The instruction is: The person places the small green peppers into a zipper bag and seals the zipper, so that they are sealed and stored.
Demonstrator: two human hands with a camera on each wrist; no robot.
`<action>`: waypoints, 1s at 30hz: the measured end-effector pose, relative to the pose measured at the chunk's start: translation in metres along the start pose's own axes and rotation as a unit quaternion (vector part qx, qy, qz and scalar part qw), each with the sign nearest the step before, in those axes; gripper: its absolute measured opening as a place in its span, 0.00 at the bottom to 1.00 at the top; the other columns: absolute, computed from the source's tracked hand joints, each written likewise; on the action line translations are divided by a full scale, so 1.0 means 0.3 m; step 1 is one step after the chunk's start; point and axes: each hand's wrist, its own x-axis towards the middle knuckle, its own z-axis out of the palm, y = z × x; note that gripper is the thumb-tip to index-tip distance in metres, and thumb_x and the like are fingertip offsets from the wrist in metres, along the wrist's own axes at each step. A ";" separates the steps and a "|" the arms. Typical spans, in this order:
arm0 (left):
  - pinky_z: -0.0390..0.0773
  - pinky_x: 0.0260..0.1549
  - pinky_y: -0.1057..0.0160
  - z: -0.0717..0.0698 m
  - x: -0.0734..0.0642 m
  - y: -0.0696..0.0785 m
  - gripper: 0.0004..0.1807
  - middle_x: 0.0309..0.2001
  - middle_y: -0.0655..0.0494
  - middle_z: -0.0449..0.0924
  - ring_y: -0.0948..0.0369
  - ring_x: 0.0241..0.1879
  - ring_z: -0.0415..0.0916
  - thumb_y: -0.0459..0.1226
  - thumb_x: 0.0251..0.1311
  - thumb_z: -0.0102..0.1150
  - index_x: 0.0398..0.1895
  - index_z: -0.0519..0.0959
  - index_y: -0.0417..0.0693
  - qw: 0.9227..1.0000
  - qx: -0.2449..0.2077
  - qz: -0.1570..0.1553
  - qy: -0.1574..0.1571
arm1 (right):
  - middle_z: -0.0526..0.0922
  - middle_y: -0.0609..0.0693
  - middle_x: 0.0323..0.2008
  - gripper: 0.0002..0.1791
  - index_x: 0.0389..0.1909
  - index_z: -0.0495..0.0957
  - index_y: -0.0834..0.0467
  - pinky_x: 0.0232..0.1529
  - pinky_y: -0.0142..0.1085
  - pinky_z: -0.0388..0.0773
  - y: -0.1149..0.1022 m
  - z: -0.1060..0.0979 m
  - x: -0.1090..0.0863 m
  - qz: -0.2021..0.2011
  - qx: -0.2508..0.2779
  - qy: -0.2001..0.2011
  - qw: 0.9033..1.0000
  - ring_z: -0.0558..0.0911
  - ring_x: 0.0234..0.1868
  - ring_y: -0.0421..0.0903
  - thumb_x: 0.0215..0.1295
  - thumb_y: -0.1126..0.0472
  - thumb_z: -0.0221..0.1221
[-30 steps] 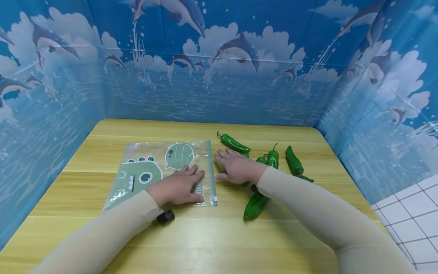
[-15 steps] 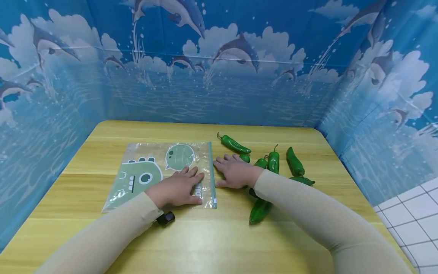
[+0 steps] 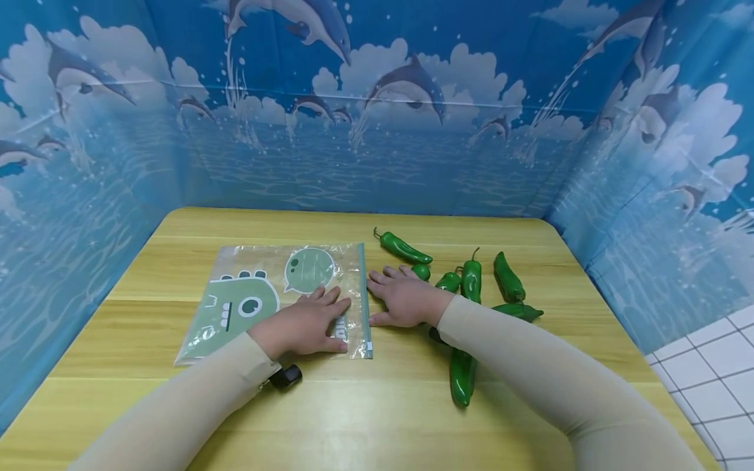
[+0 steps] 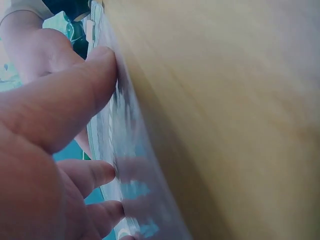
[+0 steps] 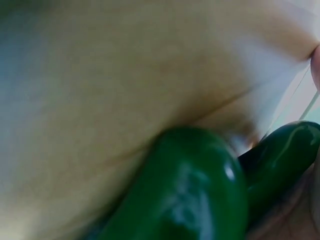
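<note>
A clear zip bag (image 3: 250,304) printed with a green monster lies flat on the wooden table. My left hand (image 3: 309,322) rests on its right part, fingers spread; in the left wrist view the thumb and fingertips touch the plastic film (image 4: 132,165). Just right of the bag's green zip strip (image 3: 364,288), my right hand (image 3: 405,299) is palm down with straight fingers. A green pepper (image 3: 421,271) shows at its knuckles, partly hidden by the hand. Below the right sleeve another long pepper (image 3: 461,383) sticks out. Two glossy peppers (image 5: 185,185) fill the lower right wrist view.
More green peppers lie around the right arm: one at the back (image 3: 403,247), two by the forearm (image 3: 470,280), and others further right (image 3: 508,278). A small white slider (image 3: 369,346) sits at the zip strip's near end. A dolphin-print curtain (image 3: 377,163) encloses the table (image 3: 330,418).
The long pepper under the right forearm has rolled right and turned toward the front. My right hand has shifted slightly nearer to me; the left hand and bag have stayed in place.
</note>
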 end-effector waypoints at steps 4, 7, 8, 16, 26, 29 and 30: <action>0.53 0.79 0.33 -0.001 -0.002 -0.001 0.51 0.85 0.41 0.47 0.35 0.84 0.42 0.63 0.66 0.63 0.85 0.57 0.50 1.000 0.000 0.001 0.002 | 0.51 0.56 0.85 0.51 0.85 0.52 0.54 0.83 0.62 0.47 0.002 0.004 0.000 -0.001 -0.001 0.002 1.000 0.51 0.85 0.63 0.74 0.27 0.49; 0.53 0.79 0.33 -0.001 -0.003 -0.001 0.51 0.85 0.41 0.47 0.35 0.84 0.43 0.63 0.66 0.63 0.85 0.58 0.50 1.000 0.000 -0.001 0.002 | 0.51 0.55 0.85 0.51 0.85 0.52 0.54 0.83 0.62 0.47 0.003 0.007 0.002 -0.001 -0.002 0.003 1.000 0.51 0.85 0.63 0.74 0.26 0.49; 0.53 0.79 0.33 -0.001 -0.003 0.000 0.51 0.85 0.41 0.47 0.35 0.84 0.43 0.63 0.66 0.63 0.85 0.58 0.50 1.000 0.000 -0.002 0.001 | 0.51 0.55 0.85 0.51 0.85 0.52 0.54 0.83 0.62 0.47 0.003 0.006 0.002 -0.002 -0.002 0.002 1.000 0.51 0.85 0.63 0.74 0.26 0.49; 0.53 0.79 0.32 -0.003 -0.003 0.003 0.51 0.85 0.41 0.47 0.35 0.84 0.42 0.63 0.66 0.64 0.85 0.58 0.50 1.000 -0.008 -0.001 0.001 | 0.51 0.51 0.86 0.52 0.86 0.49 0.52 0.83 0.62 0.47 0.008 0.012 0.007 -0.001 -0.001 0.001 1.000 0.52 0.85 0.62 0.73 0.26 0.50; 0.52 0.79 0.32 -0.006 -0.007 0.007 0.51 0.85 0.41 0.47 0.36 0.84 0.41 0.62 0.66 0.64 0.84 0.58 0.50 1.000 -0.017 -0.002 0.000 | 0.50 0.48 0.86 0.52 0.86 0.48 0.50 0.83 0.62 0.46 0.006 0.009 0.008 -0.001 0.012 -0.003 1.000 0.51 0.85 0.61 0.73 0.26 0.50; 0.52 0.79 0.32 -0.005 -0.009 0.006 0.51 0.85 0.41 0.47 0.36 0.84 0.41 0.62 0.66 0.65 0.84 0.58 0.50 1.000 -0.017 -0.003 0.000 | 0.50 0.48 0.86 0.52 0.86 0.47 0.50 0.83 0.62 0.46 0.005 0.010 0.008 -0.001 0.015 -0.003 1.000 0.51 0.85 0.60 0.73 0.26 0.50; 0.51 0.79 0.32 -0.005 -0.008 0.006 0.51 0.86 0.42 0.47 0.36 0.84 0.40 0.62 0.66 0.65 0.84 0.58 0.50 1.000 -0.018 -0.003 0.000 | 0.50 0.48 0.86 0.52 0.87 0.47 0.50 0.83 0.62 0.46 0.005 0.010 0.008 -0.001 0.016 -0.002 1.000 0.51 0.85 0.60 0.73 0.26 0.50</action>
